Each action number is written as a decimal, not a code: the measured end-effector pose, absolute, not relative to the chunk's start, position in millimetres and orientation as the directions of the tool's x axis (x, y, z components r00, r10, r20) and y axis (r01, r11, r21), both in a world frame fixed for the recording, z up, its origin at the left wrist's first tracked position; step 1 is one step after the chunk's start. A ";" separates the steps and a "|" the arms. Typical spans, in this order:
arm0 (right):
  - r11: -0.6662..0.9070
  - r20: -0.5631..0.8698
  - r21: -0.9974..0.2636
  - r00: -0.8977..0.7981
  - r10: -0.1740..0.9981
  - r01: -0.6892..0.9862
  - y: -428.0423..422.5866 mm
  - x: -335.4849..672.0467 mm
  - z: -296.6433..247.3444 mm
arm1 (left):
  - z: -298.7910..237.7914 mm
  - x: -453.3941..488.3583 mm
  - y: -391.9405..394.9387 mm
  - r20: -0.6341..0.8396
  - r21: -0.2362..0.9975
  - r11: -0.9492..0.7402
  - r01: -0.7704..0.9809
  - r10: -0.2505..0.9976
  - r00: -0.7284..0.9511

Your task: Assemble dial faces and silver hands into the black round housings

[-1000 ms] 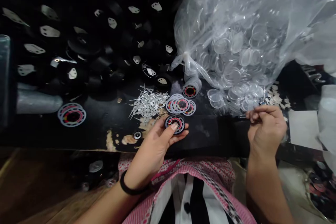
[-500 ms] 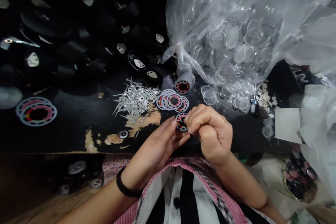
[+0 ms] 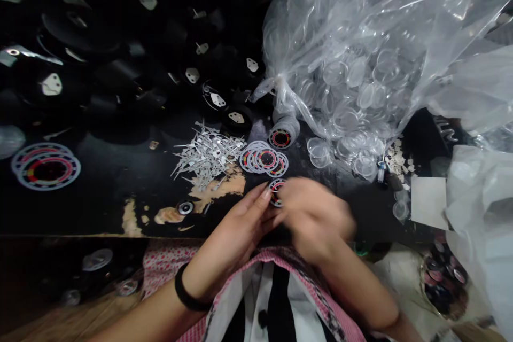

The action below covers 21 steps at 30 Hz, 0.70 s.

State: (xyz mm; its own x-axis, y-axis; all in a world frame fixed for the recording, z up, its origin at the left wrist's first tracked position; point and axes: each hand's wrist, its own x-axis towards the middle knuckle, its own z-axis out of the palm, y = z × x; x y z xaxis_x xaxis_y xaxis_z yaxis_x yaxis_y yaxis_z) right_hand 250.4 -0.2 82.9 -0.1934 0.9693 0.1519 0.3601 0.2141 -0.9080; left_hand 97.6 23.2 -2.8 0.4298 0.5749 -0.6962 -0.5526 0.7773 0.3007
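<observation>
My left hand point(image 3: 252, 211) grips a small round printed dial point(image 3: 276, 192), black with red markings and a pale toothed rim, between thumb and fingers. Over the dial's right side is my right hand point(image 3: 316, 214), smeared by motion, so its fingers and anything in them cannot be made out. Just beyond the hands lie several overlapping dials point(image 3: 266, 159), with a leaning stack of dials point(image 3: 281, 136) behind them. To their left is a heap of thin white pointer needles point(image 3: 208, 152).
A large clear plastic bag point(image 3: 352, 48) of transparent round covers fills the back right. Black round parts with white plates point(image 3: 52, 84) crowd the back left. Two larger dials point(image 3: 48, 168) lie at far left. A white square card point(image 3: 428, 202) is at right, near the table's front edge.
My right hand has gone from a clear closed fist at the dial to a motion blur over it. My left hand keeps its grip. The whole view has shifted slightly.
</observation>
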 end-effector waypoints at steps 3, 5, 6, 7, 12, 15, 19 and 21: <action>0.205 0.161 -0.918 -0.153 0.975 0.340 10.2 237.9 70.0 | 1.1 97.0 24.1 -0.691 0.303 0.775 -0.554 0.579 0.433; 0.205 0.188 -0.937 -0.087 0.978 0.283 19.3 233.0 63.4 | 2.1 96.1 23.7 -0.700 0.298 0.766 -0.570 0.581 0.415; 0.230 0.229 -0.945 -0.032 0.973 0.233 23.6 234.5 61.4 | 2.0 95.6 23.3 -0.705 0.297 0.766 -0.570 0.579 0.410; 0.274 0.286 -0.944 0.044 0.957 0.183 27.4 239.5 60.0 | 1.7 95.1 22.7 -0.707 0.297 0.770 -0.565 0.575 0.412; 0.310 0.391 -0.918 0.429 0.814 0.249 29.6 302.7 43.6 | -1.0 93.8 19.2 -0.723 0.305 0.765 -0.567 0.574 0.384; 0.195 0.338 -0.928 0.501 0.796 0.316 19.4 336.9 21.7 | 3.7 91.6 17.1 -0.669 0.413 0.680 -0.605 0.678 0.305; 0.180 0.360 -0.915 0.525 0.771 0.362 9.1 354.1 4.9 | 22.7 80.3 16.8 -0.533 0.625 0.567 -0.536 0.812 0.238; 0.171 0.441 -0.862 0.538 0.718 0.478 5.9 354.0 10.0 | 32.0 73.4 16.9 -0.508 0.694 0.546 -0.468 0.833 0.218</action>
